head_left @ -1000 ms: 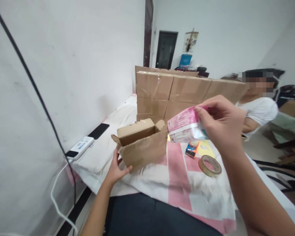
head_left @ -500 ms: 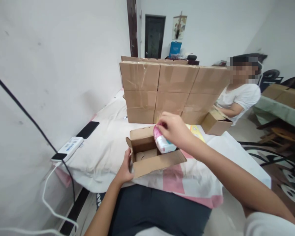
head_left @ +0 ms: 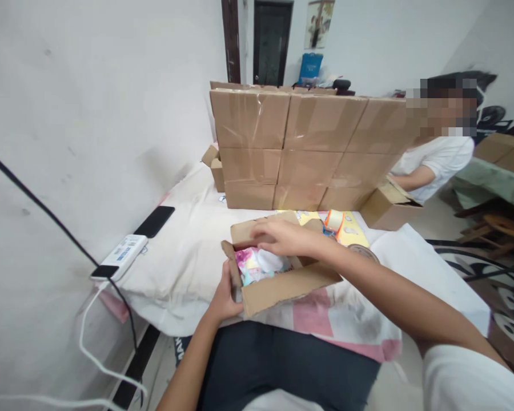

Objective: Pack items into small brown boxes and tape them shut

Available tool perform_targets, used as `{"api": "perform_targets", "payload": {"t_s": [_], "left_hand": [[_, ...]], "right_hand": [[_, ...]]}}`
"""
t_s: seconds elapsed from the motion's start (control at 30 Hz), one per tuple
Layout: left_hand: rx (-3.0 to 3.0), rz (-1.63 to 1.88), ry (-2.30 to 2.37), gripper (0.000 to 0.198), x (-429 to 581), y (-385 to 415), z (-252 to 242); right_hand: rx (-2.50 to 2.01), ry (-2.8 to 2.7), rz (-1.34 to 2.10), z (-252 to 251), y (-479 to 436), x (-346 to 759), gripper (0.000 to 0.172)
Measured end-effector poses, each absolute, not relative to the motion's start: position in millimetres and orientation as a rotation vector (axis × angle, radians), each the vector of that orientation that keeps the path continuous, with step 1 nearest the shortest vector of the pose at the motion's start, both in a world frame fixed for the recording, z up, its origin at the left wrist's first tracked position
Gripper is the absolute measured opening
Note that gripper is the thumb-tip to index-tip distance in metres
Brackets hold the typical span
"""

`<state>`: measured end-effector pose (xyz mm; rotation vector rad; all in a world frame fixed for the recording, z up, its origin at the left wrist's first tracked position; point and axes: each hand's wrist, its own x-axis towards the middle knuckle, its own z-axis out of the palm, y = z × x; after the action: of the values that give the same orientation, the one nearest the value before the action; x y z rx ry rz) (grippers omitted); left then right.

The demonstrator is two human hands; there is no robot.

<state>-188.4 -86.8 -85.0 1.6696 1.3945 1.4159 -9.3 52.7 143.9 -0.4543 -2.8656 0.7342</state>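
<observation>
Since half a second ago, the pink packet (head_left: 259,265) has dropped out of my right hand (head_left: 278,237) and now lies inside the open cardboard box (head_left: 282,288), low against its left wall, printed face up. The right hand has flattened out above it: palm down, fingers stretched loosely toward the left across the mouth of the box, holding nothing. I cannot tell whether the fingertips press on the packet or on the far flap. Its forearm comes in from the lower right, angled across the near right corner of the box.

My left hand (head_left: 225,297) clasps the box's near left corner. The fingers curl round the outside of the wall, and the wrist rises straight up from my lap.

The box sits near the front edge of the surface (head_left: 188,268), which is covered by a white and pink cloth. Just behind the box lie a yellow sheet (head_left: 352,233) and a small orange-and-white roll (head_left: 334,220), with a tape roll (head_left: 362,251) partly hidden by my right arm.

Further back, a wall of sealed cartons (head_left: 300,148) is stacked three high. To its right, another person (head_left: 437,162) in a white shirt has a small open carton (head_left: 389,206) in front of them. At the left edge of the surface lie a white power strip (head_left: 124,254) and a dark phone (head_left: 155,221).
</observation>
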Motion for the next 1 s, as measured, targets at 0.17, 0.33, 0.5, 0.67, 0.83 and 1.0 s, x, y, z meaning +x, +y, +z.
{"api": "perform_targets", "payload": {"t_s": [0.17, 0.33, 0.5, 0.67, 0.83, 1.0], "left_hand": [[1.728, 1.443, 1.305, 0.119, -189.1, -86.4, -83.4], [1.736, 1.438, 1.328, 0.117, -189.9, -86.4, -87.5], [1.765, 1.451, 1.325, 0.116, -190.4, -86.2, -87.5], [1.727, 1.443, 1.345, 0.118, -190.3, -86.0, -90.3], [1.648, 1.419, 1.443, 0.127, -195.9, -87.1, -114.3], [1.619, 1.428, 1.53, 0.127, -197.0, -83.5, -118.8]], "right_hand": [[-0.533, -3.112, 0.384, 148.2, 50.0, 12.2, 0.031], [-0.777, -3.261, 0.245, 134.0, 36.5, 12.9, 0.047], [-0.674, -3.251, 0.362, 120.2, 43.2, 10.9, 0.065], [-0.58, -3.293, 0.322, 121.7, 44.9, 8.5, 0.061], [-0.548, -3.289, 0.288, 122.3, 42.7, 8.7, 0.057], [-0.546, -3.321, 0.17, 122.9, 42.2, 11.0, 0.056]]}}
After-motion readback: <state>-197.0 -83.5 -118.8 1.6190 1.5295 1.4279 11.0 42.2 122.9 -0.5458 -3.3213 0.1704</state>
